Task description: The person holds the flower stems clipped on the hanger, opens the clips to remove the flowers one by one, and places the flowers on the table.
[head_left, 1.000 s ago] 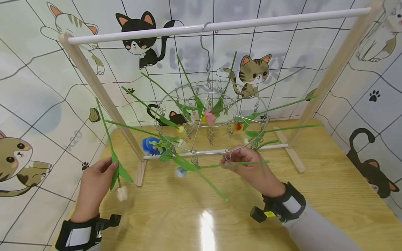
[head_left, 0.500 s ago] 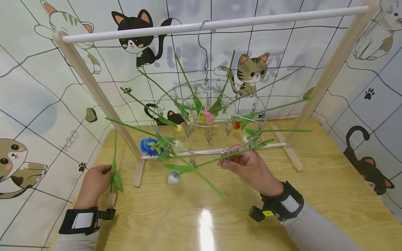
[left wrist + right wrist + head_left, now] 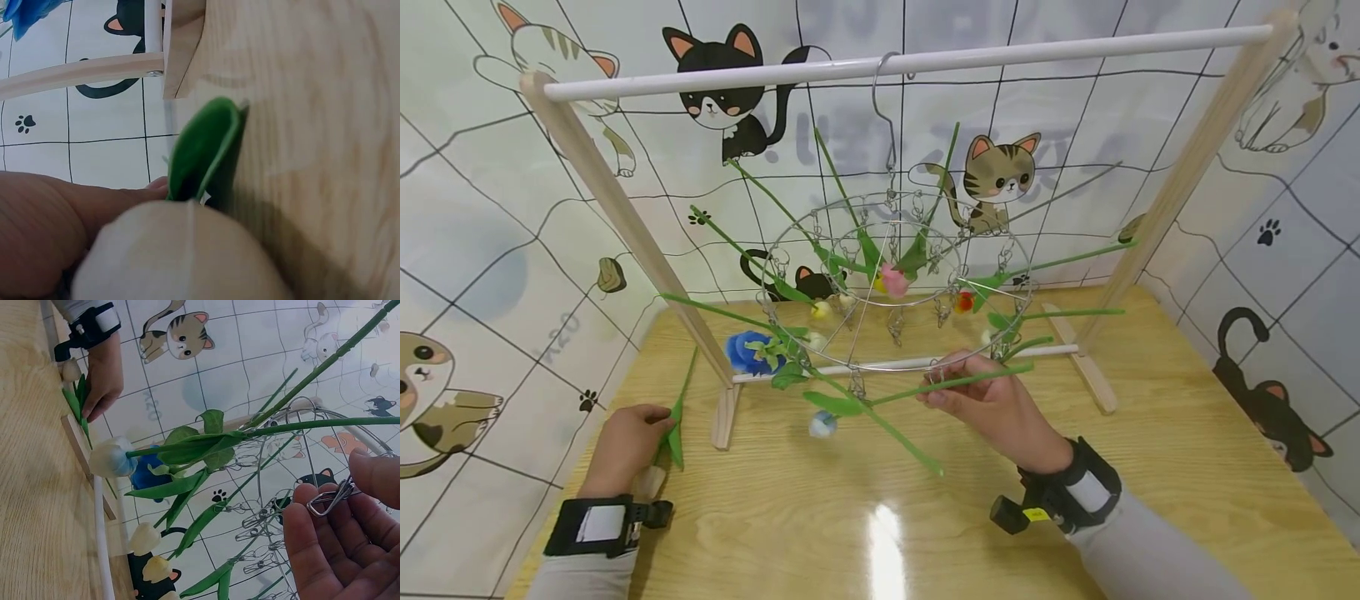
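While right hand (image 3: 992, 408) pinches a wire clip (image 3: 338, 493) | left hand (image 3: 628, 446) grips pale tulip (image 3: 184, 244), long axis forward | clip lies well rightward

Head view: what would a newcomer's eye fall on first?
Probably the round metal clip hanger at centre, hung from a white rod, green stems splaying around it. At its left, a blue flower stands out; upper left, a black-and-white cat on the wall. Low at left, the left hand holds a cream tulip.
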Action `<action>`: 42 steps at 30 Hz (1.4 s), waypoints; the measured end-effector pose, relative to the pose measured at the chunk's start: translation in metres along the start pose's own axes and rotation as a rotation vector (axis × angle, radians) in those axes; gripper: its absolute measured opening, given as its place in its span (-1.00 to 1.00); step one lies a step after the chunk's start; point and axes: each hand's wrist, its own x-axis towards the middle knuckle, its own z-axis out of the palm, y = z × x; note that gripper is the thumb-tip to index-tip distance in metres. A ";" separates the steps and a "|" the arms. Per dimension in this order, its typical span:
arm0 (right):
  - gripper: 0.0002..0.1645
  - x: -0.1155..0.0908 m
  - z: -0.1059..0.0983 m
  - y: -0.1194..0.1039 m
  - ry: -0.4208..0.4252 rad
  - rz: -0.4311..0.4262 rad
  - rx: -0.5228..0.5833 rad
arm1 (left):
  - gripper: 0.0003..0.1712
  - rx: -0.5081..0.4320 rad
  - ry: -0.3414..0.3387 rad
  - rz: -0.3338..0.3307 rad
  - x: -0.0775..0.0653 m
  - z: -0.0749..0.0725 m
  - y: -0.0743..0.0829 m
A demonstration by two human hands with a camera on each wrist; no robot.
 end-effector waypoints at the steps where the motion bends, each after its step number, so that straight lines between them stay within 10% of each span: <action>1: -0.68 0.000 0.000 0.000 -0.001 -0.005 -0.009 | -0.58 -0.006 0.001 0.004 0.000 0.000 -0.001; 21: -0.76 0.000 0.006 0.003 -0.010 -0.169 0.011 | -0.59 0.018 0.139 -0.003 -0.012 0.009 0.011; 26: -0.77 -0.002 0.004 0.003 -0.030 -0.188 0.019 | -0.61 -0.005 0.155 0.079 -0.033 0.007 0.041; 37: -0.80 -0.006 0.006 0.002 -0.022 -0.197 -0.019 | -0.75 -0.070 -0.103 0.219 -0.072 0.015 0.123; 42: -0.82 -0.006 0.007 0.000 -0.014 -0.192 -0.053 | -0.86 -0.150 0.002 0.356 -0.095 0.026 0.160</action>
